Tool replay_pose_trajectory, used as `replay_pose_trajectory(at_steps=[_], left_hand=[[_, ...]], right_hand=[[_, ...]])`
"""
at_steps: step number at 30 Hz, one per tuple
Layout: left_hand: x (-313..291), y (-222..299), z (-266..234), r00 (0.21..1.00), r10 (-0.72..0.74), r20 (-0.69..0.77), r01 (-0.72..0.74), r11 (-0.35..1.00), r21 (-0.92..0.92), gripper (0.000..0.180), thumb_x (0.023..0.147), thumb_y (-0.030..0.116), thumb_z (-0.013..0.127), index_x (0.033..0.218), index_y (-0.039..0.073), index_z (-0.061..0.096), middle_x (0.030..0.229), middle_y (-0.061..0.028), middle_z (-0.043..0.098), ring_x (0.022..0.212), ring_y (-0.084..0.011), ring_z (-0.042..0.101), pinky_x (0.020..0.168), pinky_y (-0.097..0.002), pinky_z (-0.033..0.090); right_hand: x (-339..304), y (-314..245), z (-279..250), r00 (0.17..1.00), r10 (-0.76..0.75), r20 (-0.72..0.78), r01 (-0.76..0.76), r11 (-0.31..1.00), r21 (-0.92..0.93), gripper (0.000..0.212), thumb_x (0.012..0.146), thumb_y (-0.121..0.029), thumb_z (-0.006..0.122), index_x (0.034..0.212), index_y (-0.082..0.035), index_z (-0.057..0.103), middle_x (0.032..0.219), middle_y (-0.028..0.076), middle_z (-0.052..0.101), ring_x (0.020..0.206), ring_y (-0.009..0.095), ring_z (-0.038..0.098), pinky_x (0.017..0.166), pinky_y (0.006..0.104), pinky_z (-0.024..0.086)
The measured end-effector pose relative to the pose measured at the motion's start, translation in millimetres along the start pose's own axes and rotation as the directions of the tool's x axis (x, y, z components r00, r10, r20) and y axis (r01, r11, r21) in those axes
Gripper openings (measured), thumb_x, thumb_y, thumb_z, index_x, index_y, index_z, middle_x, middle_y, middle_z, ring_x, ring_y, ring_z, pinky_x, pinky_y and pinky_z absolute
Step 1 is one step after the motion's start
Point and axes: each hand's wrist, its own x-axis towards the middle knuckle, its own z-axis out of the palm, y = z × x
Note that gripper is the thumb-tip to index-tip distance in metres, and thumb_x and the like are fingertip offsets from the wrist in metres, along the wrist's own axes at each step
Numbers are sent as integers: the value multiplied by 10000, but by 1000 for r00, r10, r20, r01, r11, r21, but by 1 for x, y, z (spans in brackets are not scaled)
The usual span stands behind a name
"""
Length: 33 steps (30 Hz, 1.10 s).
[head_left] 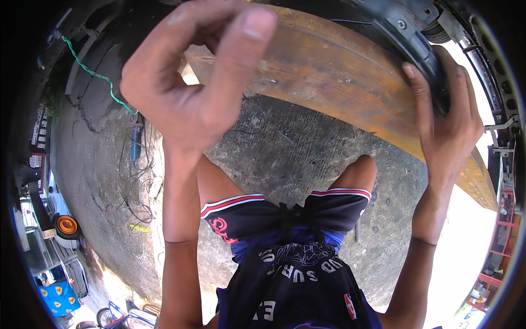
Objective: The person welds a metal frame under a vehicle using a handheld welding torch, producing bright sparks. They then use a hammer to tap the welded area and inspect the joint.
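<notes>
My left hand [197,77] is raised close to the camera, over the left end of a rusty brown metal plate [329,71]. Its fingers bend toward the upper edge and the thumb stands apart; nothing shows in its grasp, though some fingertips are hidden. Farther right, my right hand [452,118] wraps around the end of a black tool-like body [424,60] with a screw in it, lying across the plate's upper right. The full shape of this black thing runs out of view, so its kind is unclear. The plate slants down to the right in front of my knees.
Cracked concrete floor [285,140] lies below my legs. On the left are a green twisted cord [87,68], a blue tool [135,143] and tangled dark wires [131,186]. A wheel with an orange hub [67,225] stands farther left. Red shelving [501,241] lines the right.
</notes>
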Motion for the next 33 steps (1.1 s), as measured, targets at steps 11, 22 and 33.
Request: replay_pose_trajectory(at_steps=[11, 22, 33], left_hand=[[9, 6, 96, 907, 368, 204, -413, 871, 266, 326, 843, 242, 844, 1138, 120, 772, 1149, -21, 727, 1076, -233, 670, 913, -418, 499], [29, -1, 106, 850, 283, 444, -438, 848, 299, 590, 1030, 524, 593, 1265, -9, 683, 1237, -163, 701, 1202, -358, 635, 1111, -527, 428], [15, -1, 121, 865, 312, 393, -494, 664, 561, 752, 937, 809, 543, 1252, 159, 750, 1176, 3, 707, 1118, -211, 621, 1037, -460, 315]], right_hand=[[2, 3, 26, 979, -63, -192, 45, 994, -98, 507, 814, -330, 815, 1262, -99, 759, 882, 20, 671, 716, 206, 640, 643, 336, 473], [9, -2, 33, 986, -7, -165, 23, 995, 96, 415, 828, -244, 766, 1204, -67, 747, 976, 42, 730, 832, 215, 697, 743, 353, 523], [-186, 12, 33, 958, 98, -269, 6, 932, 362, 426, 764, -33, 813, 1173, -95, 710, 1121, 107, 667, 961, 294, 677, 842, 477, 552]])
